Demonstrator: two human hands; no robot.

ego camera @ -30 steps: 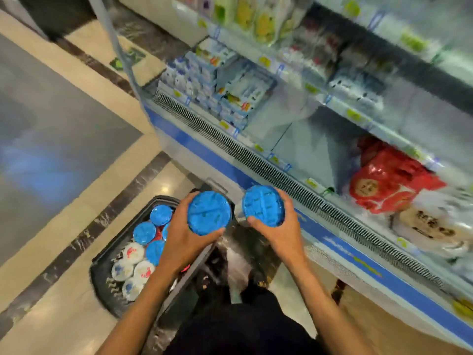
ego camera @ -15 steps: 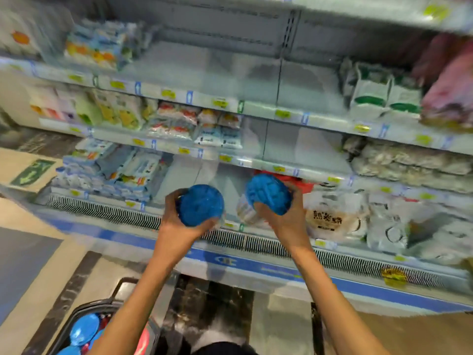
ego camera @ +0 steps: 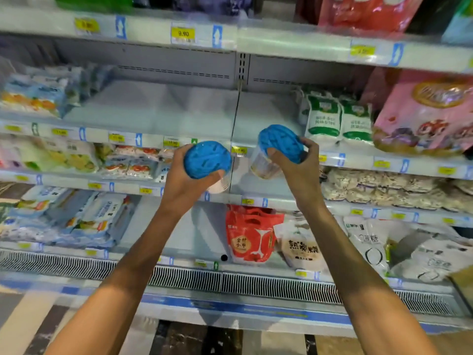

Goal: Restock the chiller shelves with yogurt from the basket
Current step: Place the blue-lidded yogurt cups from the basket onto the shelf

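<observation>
My left hand [ego camera: 185,184] grips a yogurt cup with a blue lid [ego camera: 207,159], tilted so the lid faces me. My right hand [ego camera: 298,165] grips a second blue-lidded yogurt cup [ego camera: 279,144], also tilted, its clear body showing below the lid. Both cups are raised in front of the chiller, level with a shelf [ego camera: 179,111] whose middle stretch is bare white. The basket is out of view.
Green-and-white pouches [ego camera: 337,119] and a pink bag [ego camera: 422,116] stand right of the bare stretch, blue-white packs [ego camera: 33,96] to its left. Lower shelves hold a red bag [ego camera: 249,237], white bags and flat packs. A vent grille [ego camera: 230,280] runs along the chiller's front.
Both hands have risen with their cups from above the basket to shelf height. My view has tilted up, and the basket has dropped out of sight.
</observation>
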